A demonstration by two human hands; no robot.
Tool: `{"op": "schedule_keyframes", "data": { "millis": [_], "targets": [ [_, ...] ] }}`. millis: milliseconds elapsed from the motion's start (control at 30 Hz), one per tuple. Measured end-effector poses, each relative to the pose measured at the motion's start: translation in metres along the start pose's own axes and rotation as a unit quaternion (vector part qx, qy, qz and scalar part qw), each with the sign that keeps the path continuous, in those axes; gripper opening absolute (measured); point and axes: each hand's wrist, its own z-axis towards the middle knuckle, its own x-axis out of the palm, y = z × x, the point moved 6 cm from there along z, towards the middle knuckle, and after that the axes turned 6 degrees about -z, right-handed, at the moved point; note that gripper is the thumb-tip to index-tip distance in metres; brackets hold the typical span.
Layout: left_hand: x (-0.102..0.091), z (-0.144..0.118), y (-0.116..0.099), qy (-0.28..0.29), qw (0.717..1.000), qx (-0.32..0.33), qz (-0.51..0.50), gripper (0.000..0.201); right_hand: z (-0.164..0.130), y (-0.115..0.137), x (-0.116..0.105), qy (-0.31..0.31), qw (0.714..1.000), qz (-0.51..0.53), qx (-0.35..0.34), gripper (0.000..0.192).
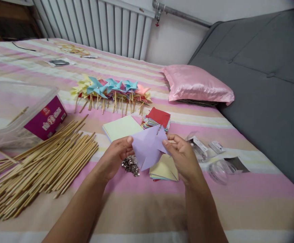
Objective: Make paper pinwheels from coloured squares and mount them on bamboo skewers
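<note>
The person's left hand (119, 148) is pinching the left corner of a purple sheet (147, 146) between thumb and fingers, and the right hand (182, 153) is gripping its right edge, so the paper is hanging above the bed (147, 209) between both hands. A cluster of assembled pinwheels (115, 86) is lying beyond, so much of the work is apparently standing finished. The purple sheet is showing slits but no visible pin or stick, so its folding and fixing are seemingly remaining. Loose sticks (60, 165), metal pins (131, 165), a pale green stack (123, 127), a red-topped stack (159, 116) and a pale yellow stack (164, 168) are also waiting, suggesting plenty more to make. On the clear tub (42, 91), a purple label (48, 117) is carrying white characters and a red emblem, too blurred for reading; print on the small packet (216, 147) is staying illegible.
</note>
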Motion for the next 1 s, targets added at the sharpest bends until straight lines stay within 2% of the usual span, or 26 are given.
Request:
{"op": "schedule_keyframes", "data": {
  "millis": [100,267,533,767,1000],
  "targets": [
    [0.001,-0.002,0.003,-0.009,1.0,-0.023,0.002,0.034,0.001,-0.005,0.011,0.0,1.0,0.021,0.008,0.026],
    [-0.001,-0.002,0.008,-0.06,0.997,-0.041,0.024,0.035,0.0,-0.008,0.026,0.034,0.999,0.002,0.017,0.026],
    [-0.007,-0.001,0.011,-0.095,0.994,-0.048,-0.013,0.032,-0.002,-0.01,0.036,0.093,0.995,0.008,0.037,0.027],
    [-0.012,-0.002,0.011,-0.137,0.988,-0.063,-0.036,0.035,-0.002,-0.014,0.037,0.109,0.993,0.016,0.038,0.027],
    [-0.02,0.001,-0.003,-0.137,0.99,-0.008,-0.043,0.03,-0.001,-0.011,0.028,0.092,0.995,-0.029,0.034,0.021]
  ]
}}
